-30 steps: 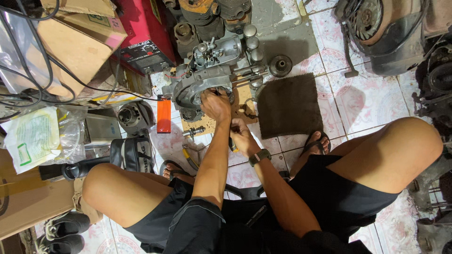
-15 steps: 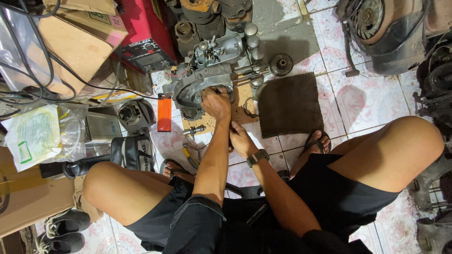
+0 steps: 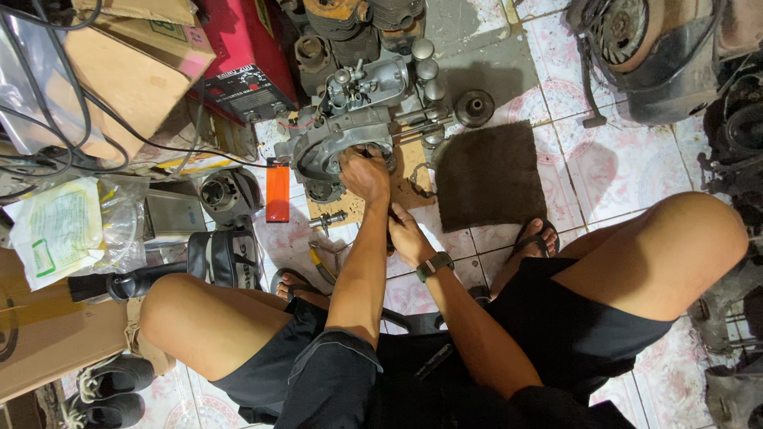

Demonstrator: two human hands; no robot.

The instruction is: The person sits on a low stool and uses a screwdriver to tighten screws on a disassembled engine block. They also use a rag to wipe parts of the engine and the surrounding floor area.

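Person is sitting on the floor, working on the engine case (image 3: 334,147) standing on cardboard between the feet. Left hand (image 3: 364,173) is gripping the case rim, grip closed on it. Right hand (image 3: 407,237) is hanging back just below; can't tell its grip. Looks like mid-disassembly; next move needs the case steadied.

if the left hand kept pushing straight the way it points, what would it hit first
The left hand points up-frame into the open round housing of the grey engine case, so it would likely meet the inside of that case first. Depth is unclear; its fingertips may already touch it.
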